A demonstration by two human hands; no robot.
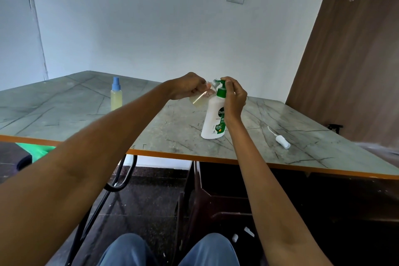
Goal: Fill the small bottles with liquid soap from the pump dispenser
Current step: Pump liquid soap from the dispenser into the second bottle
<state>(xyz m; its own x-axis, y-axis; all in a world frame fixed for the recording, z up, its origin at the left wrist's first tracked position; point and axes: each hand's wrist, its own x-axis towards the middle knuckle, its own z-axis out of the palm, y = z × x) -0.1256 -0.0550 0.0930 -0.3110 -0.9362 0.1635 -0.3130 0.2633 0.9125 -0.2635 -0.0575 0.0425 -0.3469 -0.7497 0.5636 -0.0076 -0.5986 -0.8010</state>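
Observation:
A white pump dispenser point(212, 119) with a green pump head stands on the marble-patterned table point(177, 131). My left hand point(186, 86) grips a small clear bottle point(199, 98), tilted, with its mouth up against the green spout; yellowish liquid sits in its lower end. My right hand point(234, 98) is curled over the pump head and the dispenser's neck. A second small bottle point(116, 95) with a blue spray cap, filled with pale yellow liquid, stands upright to the left.
A white spray cap with its tube point(281, 140) lies on the table to the right of the dispenser. A brown wooden door point(349, 60) stands at the right. The table's orange front edge runs above my knees, with a chair frame below.

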